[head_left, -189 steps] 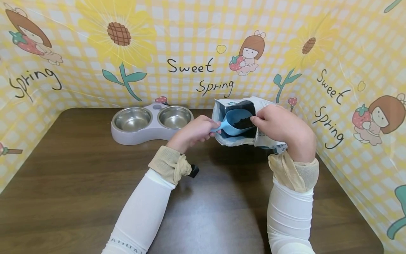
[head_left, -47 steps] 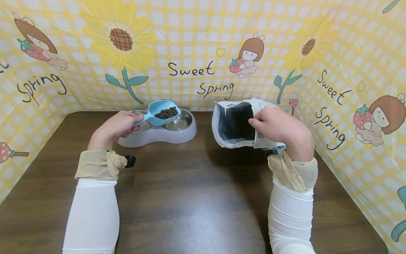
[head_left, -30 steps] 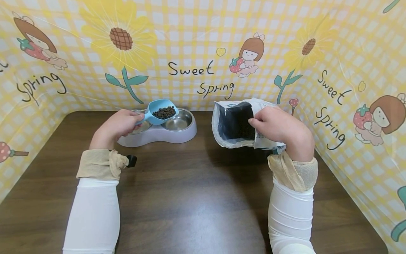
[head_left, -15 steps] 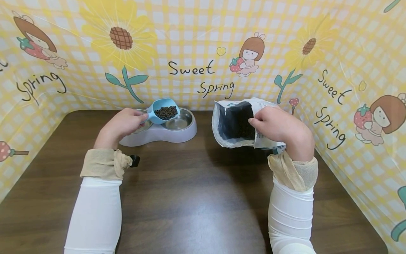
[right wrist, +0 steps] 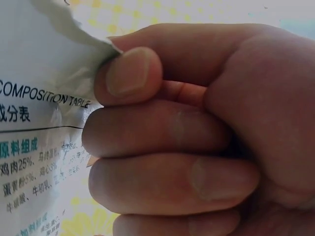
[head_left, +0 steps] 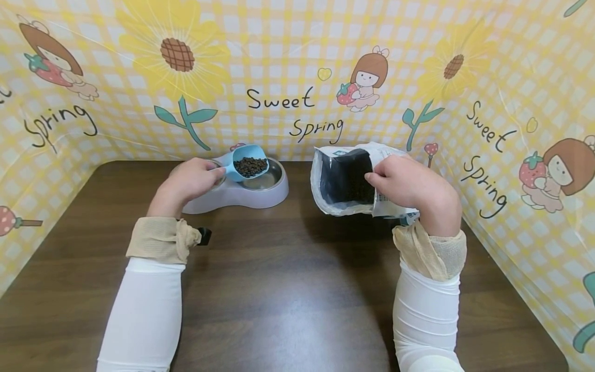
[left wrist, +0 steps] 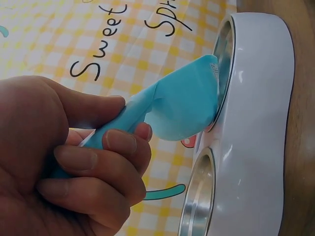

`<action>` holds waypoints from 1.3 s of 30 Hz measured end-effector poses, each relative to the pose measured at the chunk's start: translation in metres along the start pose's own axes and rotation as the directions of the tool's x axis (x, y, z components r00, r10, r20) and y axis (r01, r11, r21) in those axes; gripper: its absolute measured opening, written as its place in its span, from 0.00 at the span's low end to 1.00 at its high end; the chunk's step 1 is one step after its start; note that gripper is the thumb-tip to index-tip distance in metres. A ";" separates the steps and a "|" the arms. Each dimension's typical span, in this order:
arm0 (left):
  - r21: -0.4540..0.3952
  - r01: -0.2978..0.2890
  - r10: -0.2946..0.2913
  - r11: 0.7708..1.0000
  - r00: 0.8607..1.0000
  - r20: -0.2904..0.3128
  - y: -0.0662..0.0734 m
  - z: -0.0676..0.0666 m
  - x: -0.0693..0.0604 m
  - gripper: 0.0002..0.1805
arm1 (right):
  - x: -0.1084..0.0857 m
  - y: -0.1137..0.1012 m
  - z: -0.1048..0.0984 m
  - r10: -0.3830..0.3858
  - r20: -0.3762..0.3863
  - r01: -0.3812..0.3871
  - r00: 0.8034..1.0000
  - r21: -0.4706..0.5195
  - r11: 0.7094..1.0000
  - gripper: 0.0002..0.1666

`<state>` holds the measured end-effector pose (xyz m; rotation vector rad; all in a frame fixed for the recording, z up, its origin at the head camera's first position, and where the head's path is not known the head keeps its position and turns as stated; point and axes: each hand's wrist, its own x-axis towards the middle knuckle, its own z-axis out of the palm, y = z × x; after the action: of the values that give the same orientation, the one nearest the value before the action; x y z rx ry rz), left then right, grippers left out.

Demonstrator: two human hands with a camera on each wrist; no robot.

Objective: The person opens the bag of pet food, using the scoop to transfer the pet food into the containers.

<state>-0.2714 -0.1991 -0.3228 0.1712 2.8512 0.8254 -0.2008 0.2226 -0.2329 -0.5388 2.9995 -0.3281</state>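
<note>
My left hand (head_left: 190, 183) grips the handle of a light blue scoop (head_left: 237, 176), which holds dark brown kibble (head_left: 251, 166). The scoop hangs over the right steel bowl (head_left: 274, 178) of a pale lilac double feeder (head_left: 241, 197), its mouth tilted toward that bowl. In the left wrist view the thumb and curled fingers of the hand (left wrist: 88, 147) wrap the scoop's handle (left wrist: 118, 120). My right hand (head_left: 413, 188) pinches the edge of a white bag (head_left: 321, 204) that lies with its dark mouth facing left. Printed text shows on the bag (right wrist: 34, 98) in the right wrist view.
The feeder's left bowl is partly hidden by my left hand. A brown wooden table (head_left: 279, 289) lies under everything. A yellow checked cloth (head_left: 279, 46) with printed flowers and figures rises behind the table and along both sides.
Since the earliest frame, the left hand has carried the loaded scoop left, out of the bag to above the feeder. Over the last second it moved slightly right. The right hand has stayed on the bag.
</note>
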 end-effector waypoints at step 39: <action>0.111 -0.082 0.079 0.990 0.996 0.027 0.015 0.013 0.005 0.23 | 0.002 0.002 0.002 -0.012 -0.002 0.012 1.000 -0.017 1.000 0.32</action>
<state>-0.2732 -0.1788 -0.3267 0.3098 2.8872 0.6736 -0.2032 0.2237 -0.2352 -0.5588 3.0047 -0.3044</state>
